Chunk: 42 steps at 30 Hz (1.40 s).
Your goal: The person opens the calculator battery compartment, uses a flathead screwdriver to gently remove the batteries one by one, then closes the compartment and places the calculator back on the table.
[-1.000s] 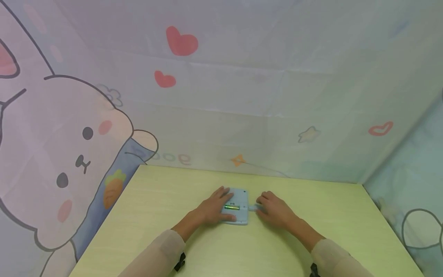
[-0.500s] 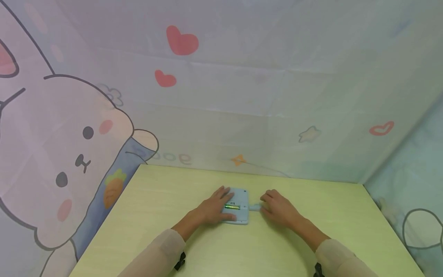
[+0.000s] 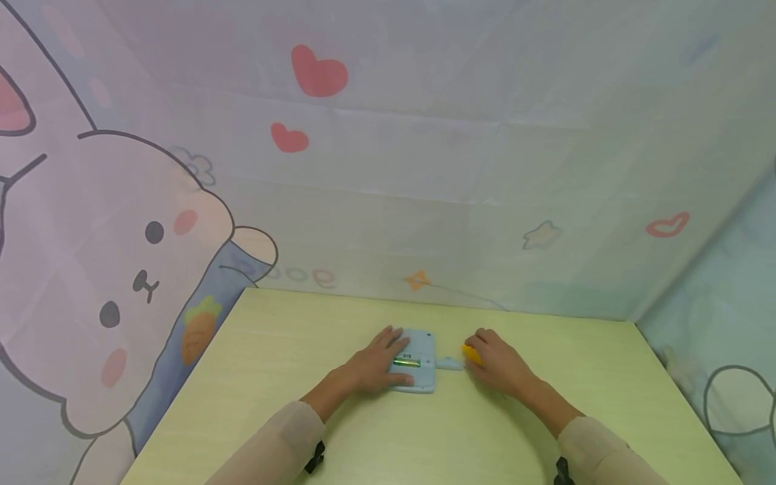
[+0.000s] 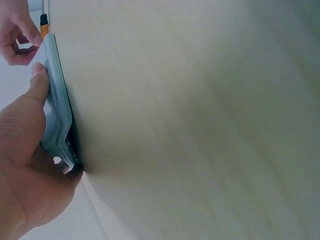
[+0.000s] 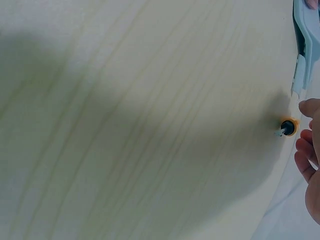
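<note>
A light blue calculator lies back side up on the table, its battery compartment uncovered with a green battery in it. My left hand rests over its left part with fingers spread, the thumb along the near side; in the left wrist view that thumb lies against the casing. My right hand holds a screwdriver by its yellow-orange handle, right of the calculator. The screwdriver's black collar and shaft point back toward the right wrist. Between hand and calculator lies a small light blue cover.
The pale yellow wooden table extends around both hands. Behind it hangs a printed cloth with a rabbit and hearts, and another cloth borders the right side.
My right hand has moved right, off the small light blue cover, which now shows fully. The screwdriver's yellow handle has come into sight in that hand. The left hand and calculator have stayed put.
</note>
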### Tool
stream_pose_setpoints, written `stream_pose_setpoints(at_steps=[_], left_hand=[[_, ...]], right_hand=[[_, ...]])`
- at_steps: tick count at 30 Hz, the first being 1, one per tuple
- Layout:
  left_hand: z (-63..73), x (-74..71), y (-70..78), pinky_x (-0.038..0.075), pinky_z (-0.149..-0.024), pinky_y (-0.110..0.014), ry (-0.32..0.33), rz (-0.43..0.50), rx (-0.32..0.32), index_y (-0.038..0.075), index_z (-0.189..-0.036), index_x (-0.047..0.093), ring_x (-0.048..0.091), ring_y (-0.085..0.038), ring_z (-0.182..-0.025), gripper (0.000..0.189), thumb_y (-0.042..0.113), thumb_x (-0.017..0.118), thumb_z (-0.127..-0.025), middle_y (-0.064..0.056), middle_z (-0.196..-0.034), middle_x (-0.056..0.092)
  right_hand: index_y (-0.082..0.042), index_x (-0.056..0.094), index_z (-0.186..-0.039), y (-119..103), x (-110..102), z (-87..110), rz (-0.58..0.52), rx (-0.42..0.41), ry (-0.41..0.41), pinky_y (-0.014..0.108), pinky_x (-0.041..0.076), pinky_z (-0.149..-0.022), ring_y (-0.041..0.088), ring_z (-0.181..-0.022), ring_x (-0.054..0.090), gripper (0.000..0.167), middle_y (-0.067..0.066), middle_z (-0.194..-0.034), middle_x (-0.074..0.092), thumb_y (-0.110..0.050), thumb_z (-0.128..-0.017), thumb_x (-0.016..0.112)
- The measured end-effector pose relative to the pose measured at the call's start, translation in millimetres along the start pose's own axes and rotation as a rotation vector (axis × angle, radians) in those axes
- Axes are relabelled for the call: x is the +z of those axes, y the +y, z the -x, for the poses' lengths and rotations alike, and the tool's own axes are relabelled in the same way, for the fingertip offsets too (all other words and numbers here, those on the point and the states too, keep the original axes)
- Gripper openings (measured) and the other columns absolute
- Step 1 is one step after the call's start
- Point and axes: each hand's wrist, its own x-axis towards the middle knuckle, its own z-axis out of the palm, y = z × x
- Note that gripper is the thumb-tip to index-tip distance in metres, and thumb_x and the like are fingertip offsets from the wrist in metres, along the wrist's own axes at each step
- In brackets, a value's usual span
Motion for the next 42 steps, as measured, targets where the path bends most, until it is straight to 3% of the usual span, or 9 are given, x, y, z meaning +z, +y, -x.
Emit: stream_pose_setpoints(at_steps=[9, 18, 30, 42], left_hand=[[-1.5, -0.4, 1.7, 0.041, -0.118, -0.052, 0.007, -0.015, -0.013, 0.011, -0.166, 0.035, 0.015, -0.033, -0.162, 0.089, 0.061, 0.066, -0.099, -0.011, -0.174, 0.024], [-4.3, -2.6, 3.0, 0.039, -0.12, -0.049, 0.029, -0.048, -0.046, 0.014, -0.165, 0.04, 0.024, -0.032, -0.159, 0.094, 0.066, 0.071, -0.093, -0.008, -0.171, 0.03], [-6.6, -4.7, 3.6, 0.045, -0.114, -0.049, 0.046, -0.01, -0.072, 0.015, -0.161, 0.048, 0.029, -0.03, -0.156, 0.098, 0.068, 0.08, -0.085, -0.007, -0.168, 0.035], [-9.0, -2.7, -2.1, 0.046, -0.111, -0.05, 0.048, 0.003, -0.069, 0.018, -0.161, 0.047, 0.029, -0.03, -0.155, 0.1, 0.071, 0.078, -0.083, -0.007, -0.168, 0.033]], right_hand=[[0.0, 0.07, -0.118, 2, 3, 3.6, -0.013, 0.023, -0.007, 0.04, 0.055, -0.082, 0.021, -0.094, 0.056, 0.031, 0.006, -0.107, 0.061, -0.014, -0.093, 0.083], [-0.001, 0.07, -0.115, 7, 8, 7.2, -0.024, 0.022, 0.036, 0.036, 0.054, -0.075, 0.016, -0.087, 0.053, 0.031, 0.003, -0.102, 0.06, -0.012, -0.09, 0.085], [-0.001, 0.07, -0.115, 7, 8, 11.2, -0.057, 0.037, 0.011, 0.032, 0.051, -0.072, 0.012, -0.082, 0.048, 0.03, 0.0, -0.098, 0.058, -0.012, -0.092, 0.083], [-0.002, 0.068, -0.117, 7, 7, 9.7, -0.065, 0.071, -0.034, 0.032, 0.05, -0.071, 0.012, -0.079, 0.046, 0.027, -0.002, -0.094, 0.056, -0.011, -0.094, 0.079]])
